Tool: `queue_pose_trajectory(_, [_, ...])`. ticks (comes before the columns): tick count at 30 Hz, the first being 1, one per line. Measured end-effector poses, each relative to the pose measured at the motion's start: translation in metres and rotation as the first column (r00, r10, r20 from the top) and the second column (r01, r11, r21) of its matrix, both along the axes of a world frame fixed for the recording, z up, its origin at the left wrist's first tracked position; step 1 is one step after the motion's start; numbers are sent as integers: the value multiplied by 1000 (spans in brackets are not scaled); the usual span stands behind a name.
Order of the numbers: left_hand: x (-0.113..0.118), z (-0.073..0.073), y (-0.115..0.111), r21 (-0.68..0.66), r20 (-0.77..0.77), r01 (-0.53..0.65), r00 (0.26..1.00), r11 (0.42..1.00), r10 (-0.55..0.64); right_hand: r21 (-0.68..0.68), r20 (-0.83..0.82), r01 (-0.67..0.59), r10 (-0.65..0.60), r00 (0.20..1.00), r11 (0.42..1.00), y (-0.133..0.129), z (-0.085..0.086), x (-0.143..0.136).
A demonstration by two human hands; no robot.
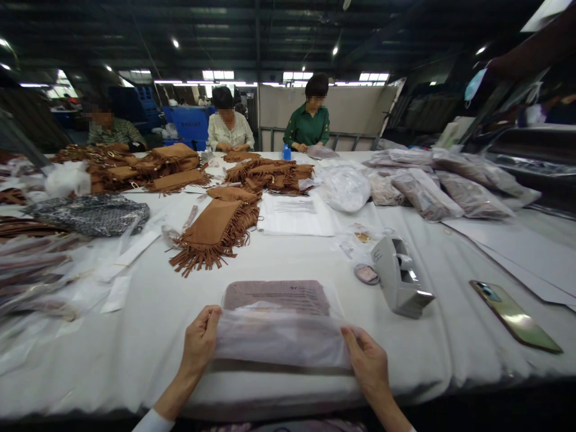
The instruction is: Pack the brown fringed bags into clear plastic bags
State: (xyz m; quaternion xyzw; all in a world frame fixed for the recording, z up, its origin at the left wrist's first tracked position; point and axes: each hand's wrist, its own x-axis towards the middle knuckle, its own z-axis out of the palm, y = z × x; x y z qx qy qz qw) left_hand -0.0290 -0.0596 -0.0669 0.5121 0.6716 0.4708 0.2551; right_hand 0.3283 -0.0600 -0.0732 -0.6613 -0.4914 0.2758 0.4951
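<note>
A translucent plastic bag (283, 342) lies across the near edge of the white table, its near part folded over toward the far side. Inside it shows a flat mauve-brown piece (274, 293) with rounded corners, seen beneath printed lettering. My left hand (202, 336) pinches the fold's left end between thumb and fingers. At the right end, my right hand (366, 354) grips the same fold, thumb on top. Between the two hands the plastic is stretched fairly straight.
Right of the bag stand a grey tape dispenser (400, 279) and a phone (515, 315). Brown fringed pieces (216, 222) lie farther off. Filled plastic bags (468, 180) are heaped at the back right. Several people work across the table, one in a green shirt (308, 125).
</note>
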Motion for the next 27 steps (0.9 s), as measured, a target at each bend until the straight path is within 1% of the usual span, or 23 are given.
queue_pose_trajectory(2, [-2, -6, -1, -8, -67, -1, 998, 1000, 1, 3, 105, -2, 2, 995, 1000, -3, -1, 1])
queue_pose_trajectory(4, [-6, -13, -4, -14, -137, 2, 991, 1000, -4, 2, 238, 7, -7, 971, 1000, -6, -3, 4])
queue_pose_trajectory(7, [-10, -19, -7, -13, -236, 24, 971, 1000, -27, 23, 413, -15, 4, 911, 1000, -11, -9, 9])
queue_pose_trajectory(11, [-13, -21, -2, -15, -323, 81, 943, 997, -82, 75, 554, -73, 19, 833, 995, -17, -17, 15])
queue_pose_trajectory(15, [-14, -27, 6, -71, -358, 91, 927, 993, -110, 89, 641, -76, 1, 767, 993, -18, -23, 15])
queue_pose_trajectory(19, [-14, -34, 6, -94, -359, 56, 929, 994, -86, 68, 696, -51, -11, 717, 996, -17, -27, 12])
queue_pose_trajectory(22, [-14, -37, 4, -81, -359, 40, 931, 996, -67, 62, 711, -45, -13, 704, 997, -16, -27, 11])
queue_pose_trajectory(27, [-16, -40, 1, -101, -435, 63, 895, 993, -101, 7, 707, -40, 23, 706, 999, -12, -22, 10])
